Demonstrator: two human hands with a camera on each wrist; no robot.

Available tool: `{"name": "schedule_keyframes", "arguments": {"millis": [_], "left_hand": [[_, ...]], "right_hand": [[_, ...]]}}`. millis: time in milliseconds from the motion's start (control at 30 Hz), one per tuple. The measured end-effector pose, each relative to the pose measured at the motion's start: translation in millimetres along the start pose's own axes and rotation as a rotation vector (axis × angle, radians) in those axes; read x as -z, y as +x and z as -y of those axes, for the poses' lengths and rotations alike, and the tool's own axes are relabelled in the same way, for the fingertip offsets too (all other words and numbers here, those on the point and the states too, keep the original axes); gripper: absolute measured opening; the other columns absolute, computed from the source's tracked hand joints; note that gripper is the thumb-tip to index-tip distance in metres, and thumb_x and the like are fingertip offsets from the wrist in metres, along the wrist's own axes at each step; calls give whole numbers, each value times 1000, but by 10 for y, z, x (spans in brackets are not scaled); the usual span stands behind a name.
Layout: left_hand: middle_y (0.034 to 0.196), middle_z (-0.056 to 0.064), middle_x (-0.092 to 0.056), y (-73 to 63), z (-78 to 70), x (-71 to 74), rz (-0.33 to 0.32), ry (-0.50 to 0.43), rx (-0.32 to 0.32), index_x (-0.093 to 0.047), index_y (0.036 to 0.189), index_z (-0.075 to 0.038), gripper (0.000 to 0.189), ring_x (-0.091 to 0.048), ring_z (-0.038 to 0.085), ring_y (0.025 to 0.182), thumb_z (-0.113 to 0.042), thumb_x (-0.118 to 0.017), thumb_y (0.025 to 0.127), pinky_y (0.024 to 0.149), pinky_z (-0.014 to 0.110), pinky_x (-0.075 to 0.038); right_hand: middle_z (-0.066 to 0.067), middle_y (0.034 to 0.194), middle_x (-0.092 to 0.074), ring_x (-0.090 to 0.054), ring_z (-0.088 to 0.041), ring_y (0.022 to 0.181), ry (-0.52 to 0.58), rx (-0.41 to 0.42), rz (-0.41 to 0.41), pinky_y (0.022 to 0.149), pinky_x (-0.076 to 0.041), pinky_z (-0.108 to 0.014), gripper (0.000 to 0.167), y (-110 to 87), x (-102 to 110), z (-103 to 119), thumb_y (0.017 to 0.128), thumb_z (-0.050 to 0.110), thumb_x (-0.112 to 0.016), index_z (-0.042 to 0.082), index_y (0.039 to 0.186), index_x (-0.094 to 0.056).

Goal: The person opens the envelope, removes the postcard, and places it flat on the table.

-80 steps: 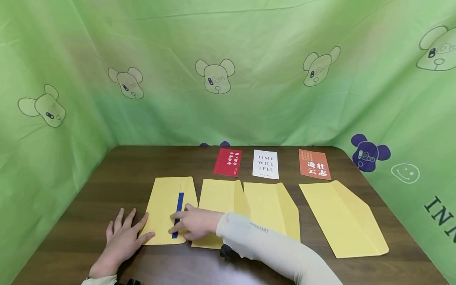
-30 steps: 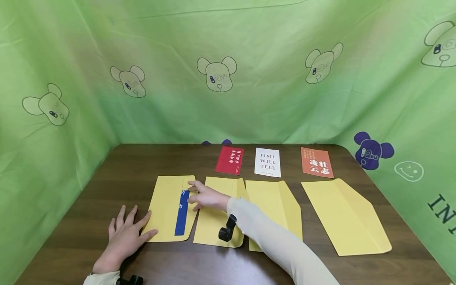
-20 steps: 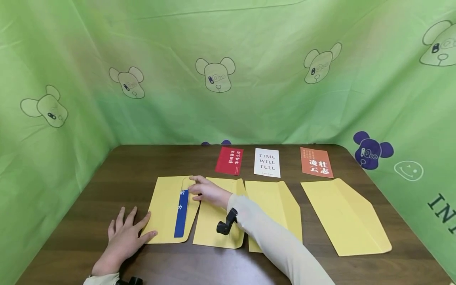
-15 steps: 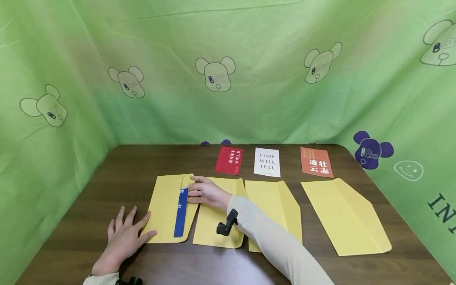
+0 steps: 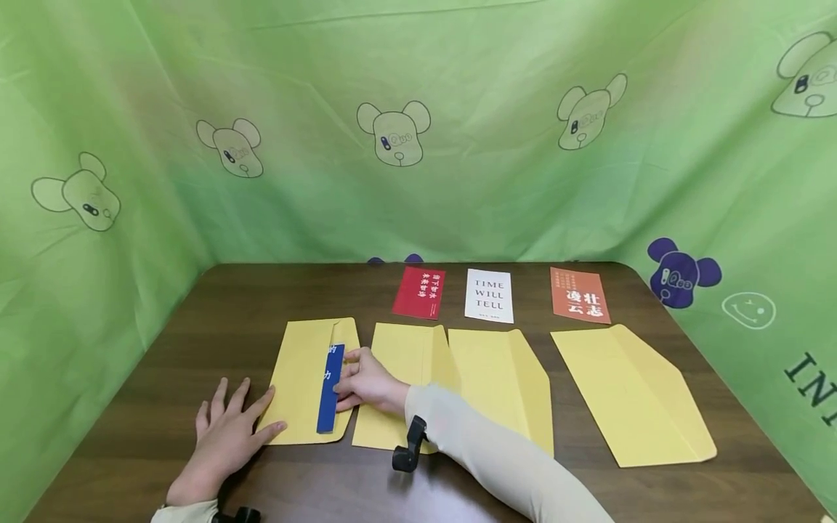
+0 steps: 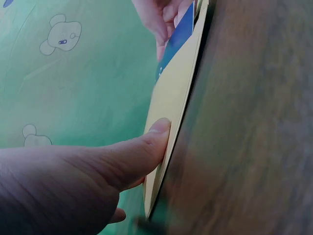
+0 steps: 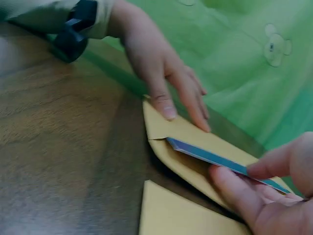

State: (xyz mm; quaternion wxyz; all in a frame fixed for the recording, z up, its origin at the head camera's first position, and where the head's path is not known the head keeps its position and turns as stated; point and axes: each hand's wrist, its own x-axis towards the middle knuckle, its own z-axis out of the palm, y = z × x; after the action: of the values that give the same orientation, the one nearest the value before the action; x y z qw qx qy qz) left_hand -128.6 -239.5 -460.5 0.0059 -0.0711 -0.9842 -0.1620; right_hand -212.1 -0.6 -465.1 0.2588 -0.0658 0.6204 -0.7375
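A dark blue card (image 5: 330, 392) with white characters sticks partly out of the leftmost yellow envelope (image 5: 297, 378), its edge lying over the open flap. The rest of it is hidden inside. My right hand (image 5: 369, 381) pinches the card's exposed edge between thumb and fingers, as the right wrist view shows. On the envelope's left side rests my left hand (image 5: 232, 432), its fingers spread and its thumb (image 6: 146, 147) lying on the paper.
Three more yellow envelopes (image 5: 402, 352) (image 5: 484, 378) (image 5: 628, 396) lie to the right with flaps unfolded. Behind them are a red card (image 5: 418, 293), a white card (image 5: 489, 296) and an orange card (image 5: 580, 294). Green printed cloth (image 5: 314, 211) surrounds the brown table (image 5: 216, 312).
The right hand went to the card's far end, then came back toward its middle and now pinches it. More of the blue card shows than at first. The left hand stays put.
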Motion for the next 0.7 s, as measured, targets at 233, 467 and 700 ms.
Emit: {"name": "schedule_keyframes", "arguments": {"millis": [233, 467, 700], "left_hand": [[148, 37, -33, -11, -30, 2, 18, 29, 0, -54, 143, -7, 69, -6, 57, 140, -54, -61, 93, 102, 75, -8], [148, 37, -32, -30, -39, 13, 32, 57, 23, -53, 144, -8, 69, -7, 56, 140, -55, -59, 94, 102, 75, -8], [149, 37, -30, -17, -70, 21, 82, 62, 33, -50, 147, -10, 71, -5, 57, 141, -58, -56, 95, 102, 76, -8]], "right_hand": [[-12, 85, -58, -59, -18, 54, -4, 59, -89, 58, -60, -39, 57, -35, -62, -43, 80, -23, -57, -9, 130, -33], [-13, 87, -55, -59, -18, 60, -15, 89, -122, 57, -59, -40, 57, -82, -122, -33, 80, -23, -59, -10, 130, -36], [-15, 87, -58, -58, -18, 59, -23, 71, -125, 56, -59, -38, 57, -122, -54, 19, 80, -23, -56, -9, 131, -37]]}}
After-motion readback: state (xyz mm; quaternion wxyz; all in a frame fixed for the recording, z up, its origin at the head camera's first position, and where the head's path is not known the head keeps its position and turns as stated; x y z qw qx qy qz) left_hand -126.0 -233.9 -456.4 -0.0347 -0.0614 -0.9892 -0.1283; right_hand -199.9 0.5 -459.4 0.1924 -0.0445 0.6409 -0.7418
